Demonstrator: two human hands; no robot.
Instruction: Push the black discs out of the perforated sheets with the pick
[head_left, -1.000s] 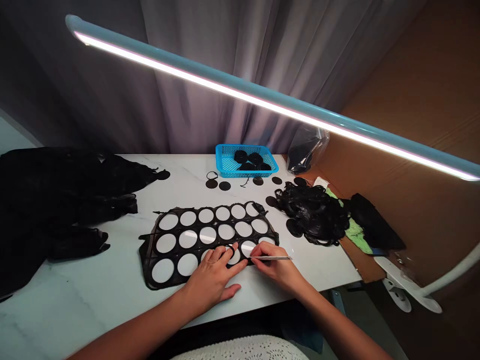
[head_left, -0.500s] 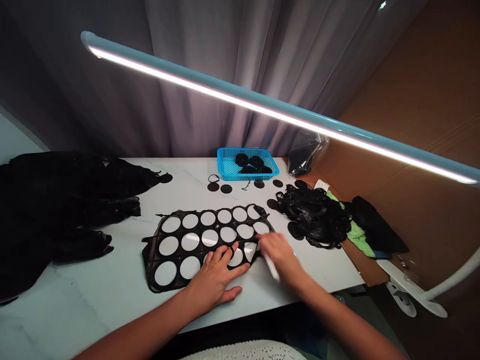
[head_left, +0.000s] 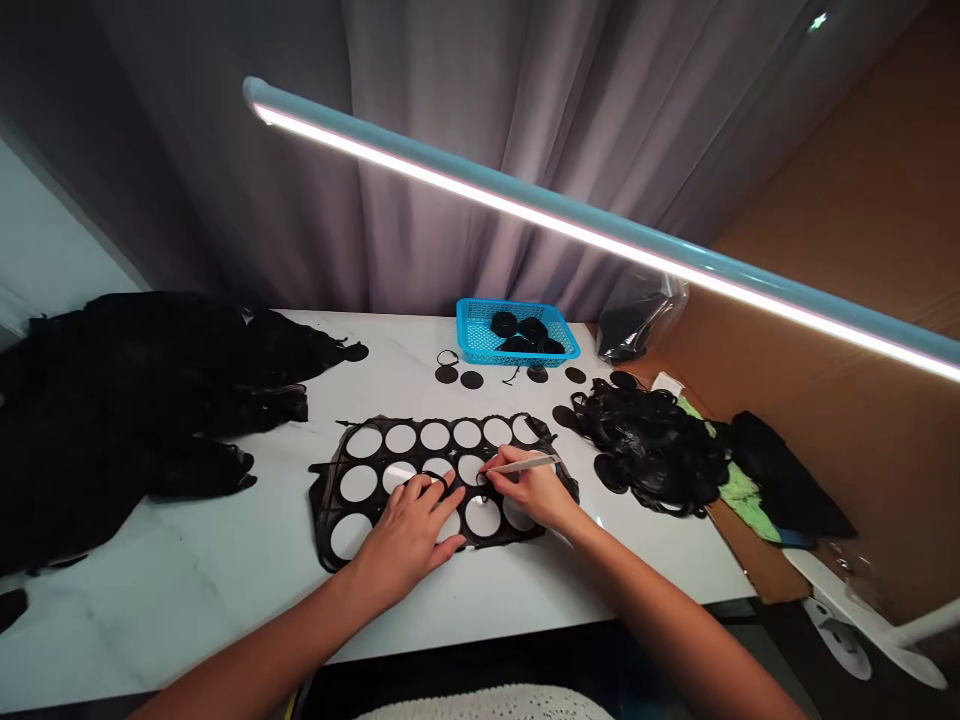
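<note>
A thin black sheet [head_left: 379, 507] with rows of round openings lies on the table, the white surface showing through the holes. My left hand [head_left: 405, 540] rests on its near middle part with fingers spread, pressing it down; a thin black strip curves by its fingertips. My right hand [head_left: 534, 492] pinches a slim white pen-like tool [head_left: 534, 463], whose back end points right. Its tip is hidden by my fingers, which are at the edge of a hole in the middle row. I cannot tell whether the tip touches the sheet.
Behind the sheet stands a blue basket [head_left: 472, 352] with black discs. Several black discs [head_left: 472, 380] lie before it. To the right are a heap of black strips [head_left: 660, 450] and a green cloth [head_left: 746, 495]. Black material [head_left: 150, 400] covers the left. A lamp bar [head_left: 525, 198] crosses above.
My right hand has moved left from the sheet's right end to the middle row, and the tool has swung up. My left hand has slid left along the sheet. The view has shifted slightly.
</note>
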